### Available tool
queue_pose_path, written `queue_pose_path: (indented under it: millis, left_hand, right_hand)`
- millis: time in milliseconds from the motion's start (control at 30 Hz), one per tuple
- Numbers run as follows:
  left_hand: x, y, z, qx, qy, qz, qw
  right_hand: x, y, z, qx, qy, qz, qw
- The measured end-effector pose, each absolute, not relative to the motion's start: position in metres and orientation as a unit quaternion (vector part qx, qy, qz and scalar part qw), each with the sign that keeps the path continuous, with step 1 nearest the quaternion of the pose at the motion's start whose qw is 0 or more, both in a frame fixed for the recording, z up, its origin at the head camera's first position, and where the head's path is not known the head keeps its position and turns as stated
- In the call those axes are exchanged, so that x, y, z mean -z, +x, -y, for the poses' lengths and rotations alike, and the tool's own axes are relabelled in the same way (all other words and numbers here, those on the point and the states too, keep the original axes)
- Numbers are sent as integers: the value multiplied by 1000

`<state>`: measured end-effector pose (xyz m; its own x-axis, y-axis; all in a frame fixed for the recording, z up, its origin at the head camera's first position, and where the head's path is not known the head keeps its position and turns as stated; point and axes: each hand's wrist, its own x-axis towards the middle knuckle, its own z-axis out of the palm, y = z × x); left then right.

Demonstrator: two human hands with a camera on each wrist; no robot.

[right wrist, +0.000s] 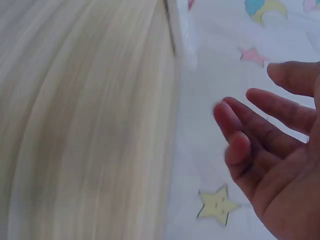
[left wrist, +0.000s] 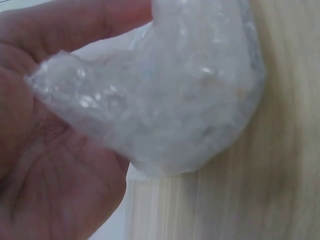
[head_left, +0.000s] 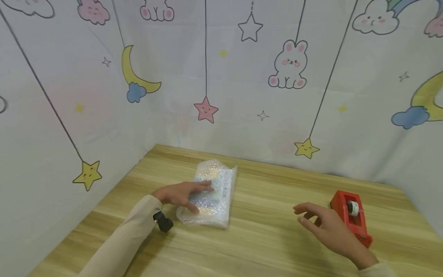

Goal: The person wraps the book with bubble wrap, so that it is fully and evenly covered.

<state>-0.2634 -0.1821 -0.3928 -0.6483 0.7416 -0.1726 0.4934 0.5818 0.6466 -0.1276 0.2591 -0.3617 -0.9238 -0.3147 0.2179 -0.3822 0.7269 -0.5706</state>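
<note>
A flat package in clear bubble wrap (head_left: 225, 196) lies on the table, left of the middle, with blue and yellow colours and some print showing through. Over its left part my left hand (head_left: 180, 192) rests with spread fingers, the thumb at the near end. Seen from the left wrist, a loose fold of bubble wrap (left wrist: 170, 105) pokes up towards the palm, between thumb and fingers. My right hand (head_left: 330, 231) hovers over the table on the right, its fingers loosely bent and nothing in them. The right wrist view shows those fingers bare too.
A red tape dispenser (head_left: 342, 204) with a small white roll stands just beyond my right hand. Behind the wooden table (head_left: 270, 192) hangs a white cloth (head_left: 242, 138) printed with stars, moons and rabbits. A black strap device (head_left: 162, 222) sits at my left wrist.
</note>
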Motion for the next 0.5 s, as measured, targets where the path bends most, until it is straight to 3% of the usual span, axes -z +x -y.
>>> queue_pose_path:
  millis: [167, 267, 367, 500]
  left_hand:
    - [396, -263, 184, -303, 355, -859, 210]
    - [398, -261, 185, -315, 351, -856, 209]
    - [400, -260, 186, -323, 346, -856, 208]
    - [401, -258, 186, -331, 339, -857, 200]
  right_hand:
    - [369, -122, -297, -262, 137, 938, 182]
    - [370, -117, -319, -238, 96, 941, 219]
    - [370, -112, -340, -213, 35, 956, 196]
    - [368, -108, -360, -197, -51, 975, 91]
